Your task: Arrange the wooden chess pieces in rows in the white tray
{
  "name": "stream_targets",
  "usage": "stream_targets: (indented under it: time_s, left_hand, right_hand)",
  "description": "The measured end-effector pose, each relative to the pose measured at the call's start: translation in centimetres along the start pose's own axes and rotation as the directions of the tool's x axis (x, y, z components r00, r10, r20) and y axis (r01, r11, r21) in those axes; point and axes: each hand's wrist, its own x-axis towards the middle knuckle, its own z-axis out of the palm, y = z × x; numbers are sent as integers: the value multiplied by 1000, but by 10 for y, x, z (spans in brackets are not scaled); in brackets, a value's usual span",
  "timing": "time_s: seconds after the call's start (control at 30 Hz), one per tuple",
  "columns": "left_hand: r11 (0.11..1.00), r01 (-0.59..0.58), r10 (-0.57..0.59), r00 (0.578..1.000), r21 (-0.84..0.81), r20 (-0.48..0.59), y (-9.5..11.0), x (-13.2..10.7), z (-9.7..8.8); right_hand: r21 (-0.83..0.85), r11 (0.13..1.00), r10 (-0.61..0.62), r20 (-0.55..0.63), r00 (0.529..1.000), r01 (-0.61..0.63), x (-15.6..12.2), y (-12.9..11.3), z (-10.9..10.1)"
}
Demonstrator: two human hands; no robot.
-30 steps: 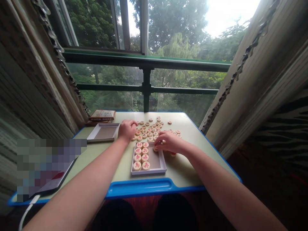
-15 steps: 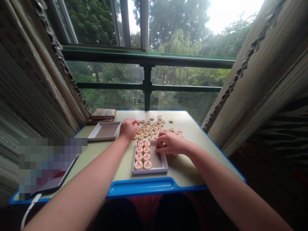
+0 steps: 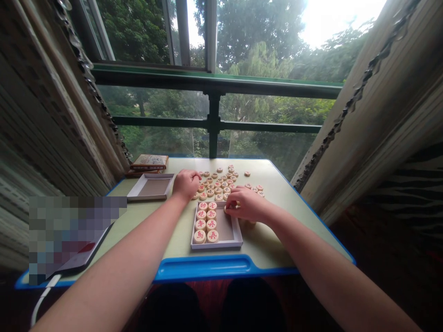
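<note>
A shallow white box lies on the green table near its front edge, with several round wooden chess pieces packed in two columns along its left side. My right hand is curled over the box's far right corner, fingers pinched on a wooden piece there. My left hand rests closed at the left edge of a loose scatter of chess pieces behind the box; what its fingers hold is hidden.
A second shallow white tray sits at the left, with a brown flat box behind it by the window. A phone with a white cable lies at the front left. The table has a raised blue rim.
My right hand has shifted slightly inward over the box's far right corner. My left hand stays at the edge of the loose pieces. The view tilted a little.
</note>
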Motion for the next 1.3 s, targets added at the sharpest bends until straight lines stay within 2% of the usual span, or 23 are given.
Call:
stream_targets:
  time_s: [0.27, 0.5, 0.83, 0.9, 0.97, 1.1, 1.17, 1.3]
  left_hand:
    - [1000, 22, -22, 1000, -12, 6, 0, -1, -1]
    - [991, 127, -128, 992, -35, 1, -2, -1, -5]
    - [996, 84, -84, 996, -11, 9, -1, -1, -6]
    - [996, 92, -92, 996, -9, 18, -1, -1, -5]
    - [996, 92, -91, 995, -5, 28, 0, -1, -5]
    - [997, 73, -73, 997, 0, 30, 1, -1, -5]
    - [998, 70, -70, 997, 0, 34, 1, -2, -5]
    - [998, 66, -66, 997, 13, 50, 2, -2, -4]
  right_hand:
    - [68, 998, 4, -4, 1000, -4, -1, 1, -4]
    - [98, 995, 18, 61, 998, -23, -1, 3, -3]
    - [80, 997, 19, 30, 999, -21, -1, 3, -6]
    - [76, 995, 59, -10, 998, -58, -1, 8, -10]
    - [49, 991, 130, -100, 986, -125, -1, 17, -15]
    - [-49, 929, 337, -292, 895, -366, -2, 44, -25]
    - [-96, 886, 414, -278, 867, -454, -3, 53, -28]
    - [-129, 888, 421, -162, 893, -442, -3, 55, -25]
